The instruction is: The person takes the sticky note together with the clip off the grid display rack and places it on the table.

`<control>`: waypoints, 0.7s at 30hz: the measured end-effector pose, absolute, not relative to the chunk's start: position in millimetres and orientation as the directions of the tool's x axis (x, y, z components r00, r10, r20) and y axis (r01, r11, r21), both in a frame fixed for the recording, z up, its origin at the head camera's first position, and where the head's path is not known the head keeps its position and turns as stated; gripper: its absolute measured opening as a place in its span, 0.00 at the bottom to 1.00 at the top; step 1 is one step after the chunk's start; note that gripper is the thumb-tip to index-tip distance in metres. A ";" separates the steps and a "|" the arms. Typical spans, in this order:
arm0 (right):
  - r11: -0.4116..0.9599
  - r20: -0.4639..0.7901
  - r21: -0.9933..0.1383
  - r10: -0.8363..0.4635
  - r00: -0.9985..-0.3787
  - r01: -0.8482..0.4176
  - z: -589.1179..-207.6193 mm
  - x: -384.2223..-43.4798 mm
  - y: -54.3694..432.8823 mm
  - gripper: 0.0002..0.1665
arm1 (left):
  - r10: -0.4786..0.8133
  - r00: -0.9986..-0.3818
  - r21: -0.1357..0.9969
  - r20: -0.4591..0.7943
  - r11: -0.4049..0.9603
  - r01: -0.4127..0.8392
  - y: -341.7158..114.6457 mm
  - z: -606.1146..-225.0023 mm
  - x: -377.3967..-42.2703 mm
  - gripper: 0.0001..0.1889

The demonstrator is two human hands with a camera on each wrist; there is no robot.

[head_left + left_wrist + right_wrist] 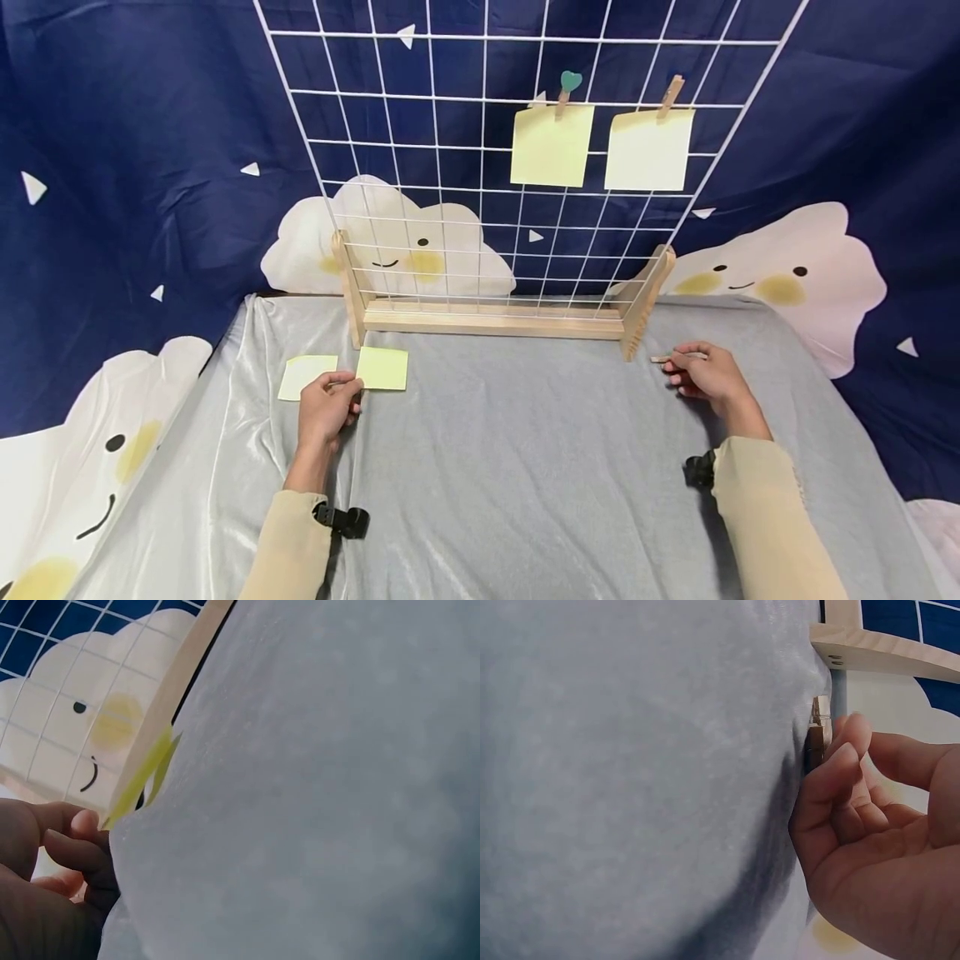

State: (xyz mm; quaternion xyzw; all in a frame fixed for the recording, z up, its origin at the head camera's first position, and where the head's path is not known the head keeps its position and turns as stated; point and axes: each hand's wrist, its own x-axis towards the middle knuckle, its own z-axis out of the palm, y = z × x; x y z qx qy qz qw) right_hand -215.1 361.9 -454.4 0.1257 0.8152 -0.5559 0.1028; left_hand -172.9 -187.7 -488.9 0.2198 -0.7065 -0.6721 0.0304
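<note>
With thumb and fingertips my left hand (327, 408) pinches the lower left corner of a yellow sticky note (384, 369). In the left wrist view the same note (142, 778) shows nearly edge-on, beyond the fingertips of the left hand (64, 859). A paler sticky note (300, 375) lies on the cloth just left of that hand. Over at the right, my right hand (705, 373) holds a small wooden clothespin (660, 359) at its fingertips, close over the cloth. The clothespin (820, 727) sticks out past the fingers in the right wrist view.
A white wire grid (483, 192) stands in a wooden base (495, 321) at the back. Two notes hang there: one yellow (551, 150) under a clothespin with a green heart (571, 81), one paler (649, 154) under a plain clothespin (672, 93). Grey cloth (510, 467) covers the table.
</note>
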 end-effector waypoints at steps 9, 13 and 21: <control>0.364 -0.268 -0.889 0.078 -0.960 0.278 -447.2 -214.5 359.0 0.29 | -0.372 -0.890 0.961 -0.264 -0.020 -0.276 -190.6 -488.1 -171.9 0.10; 0.371 -0.210 -0.902 0.067 -0.975 0.220 -434.1 -216.4 354.0 0.26 | -0.370 -0.891 0.961 -0.265 -0.030 -0.274 -189.4 -485.2 -173.3 0.10; 0.393 -0.088 -0.913 0.059 -0.994 0.104 -403.2 -217.7 337.4 0.13 | -0.348 -0.903 0.968 -0.252 -0.096 -0.233 -182.6 -478.0 -178.4 0.10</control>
